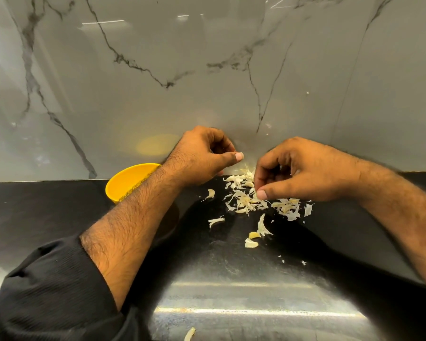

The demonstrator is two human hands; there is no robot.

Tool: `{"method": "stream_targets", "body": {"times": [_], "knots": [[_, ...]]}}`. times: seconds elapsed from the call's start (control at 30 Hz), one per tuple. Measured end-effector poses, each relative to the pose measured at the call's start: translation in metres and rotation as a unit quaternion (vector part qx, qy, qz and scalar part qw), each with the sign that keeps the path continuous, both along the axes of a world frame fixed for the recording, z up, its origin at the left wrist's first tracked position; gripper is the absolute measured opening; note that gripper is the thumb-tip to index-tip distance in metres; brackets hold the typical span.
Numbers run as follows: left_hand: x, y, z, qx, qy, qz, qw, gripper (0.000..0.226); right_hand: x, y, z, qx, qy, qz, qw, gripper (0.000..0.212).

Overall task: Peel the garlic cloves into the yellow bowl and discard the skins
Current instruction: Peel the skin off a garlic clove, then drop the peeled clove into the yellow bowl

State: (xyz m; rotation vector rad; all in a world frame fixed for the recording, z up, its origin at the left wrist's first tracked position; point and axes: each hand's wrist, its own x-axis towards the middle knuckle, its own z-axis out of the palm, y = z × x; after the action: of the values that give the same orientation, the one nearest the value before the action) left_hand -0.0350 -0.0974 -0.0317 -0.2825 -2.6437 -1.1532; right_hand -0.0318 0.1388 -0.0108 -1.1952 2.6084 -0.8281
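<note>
We see two bare hands over a black surface. The right hand pinches into a pile of garlic skins, its grip tight on a small bit. The left hand is curled, thumb on finger; we cannot tell if it holds anything. The yellow bowl sits to the left, partly behind the left arm. Two small garlic pieces lie nearer us.

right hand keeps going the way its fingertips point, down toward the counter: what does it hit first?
Most likely the pile of garlic skins directly under the right hand: its thumb and fingertips already sit at the pile's top. The black counter lies just beneath. Depth is hard to judge from one view.
</note>
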Motion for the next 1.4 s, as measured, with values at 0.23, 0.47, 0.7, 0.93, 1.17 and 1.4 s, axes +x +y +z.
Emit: {"method": "stream_targets", "body": {"times": [0.23, 0.47, 0.7, 0.93, 1.17, 1.4], "knots": [[-0.001, 0.0, -0.002, -0.012, -0.016, -0.007, 1.0, 0.024, 0.023, -0.026, -0.015, 0.112, -0.016, 0.122, 0.986, 0.016], [-0.002, 0.0, -0.002, -0.014, -0.02, -0.015, 1.0, 0.025, 0.02, -0.025, -0.017, 0.103, -0.001, 0.1, 0.99, 0.006], [-0.002, -0.002, -0.002, 0.003, -0.025, -0.017, 1.0, 0.025, 0.003, -0.013, -0.014, 0.045, 0.02, -0.019, 0.999, 0.009], [-0.003, 0.0, -0.003, -0.001, -0.03, -0.016, 0.999, 0.025, 0.003, -0.007, -0.007, 0.043, 0.07, -0.071, 0.994, 0.012], [-0.004, -0.001, -0.004, -0.009, -0.024, -0.016, 1.0, 0.025, 0.021, -0.028, -0.015, 0.135, 0.095, 0.004, 0.986, 0.026], [-0.004, -0.002, -0.004, -0.006, -0.021, -0.021, 1.0, 0.024, 0.017, -0.032, -0.028, 0.086, 0.057, 0.042, 0.994, 0.01]]}}
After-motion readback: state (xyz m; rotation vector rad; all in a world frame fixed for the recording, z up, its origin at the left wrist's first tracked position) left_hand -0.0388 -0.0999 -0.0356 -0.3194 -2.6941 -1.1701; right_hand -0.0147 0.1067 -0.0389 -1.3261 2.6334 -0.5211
